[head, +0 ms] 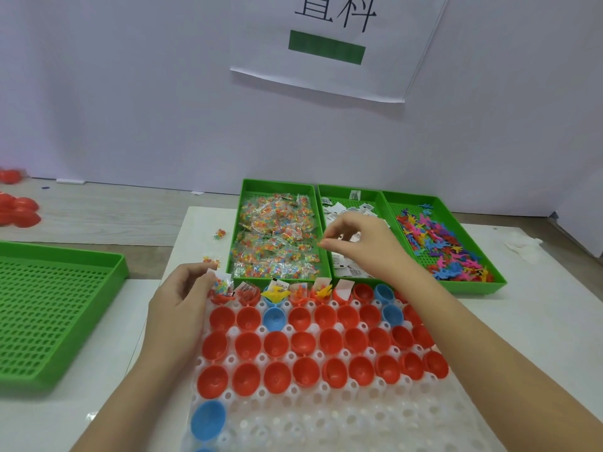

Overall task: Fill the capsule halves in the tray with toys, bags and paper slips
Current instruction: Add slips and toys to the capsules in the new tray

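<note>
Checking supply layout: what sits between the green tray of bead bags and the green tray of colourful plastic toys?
Head view: a third green perforated tray of white paper slips, the right hand over it.

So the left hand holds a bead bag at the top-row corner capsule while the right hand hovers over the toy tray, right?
Not quite. The head view shows the right hand over the middle paper-slip tray, not the toy tray. The left hand does hold a bead bag at the corner capsule.
</note>
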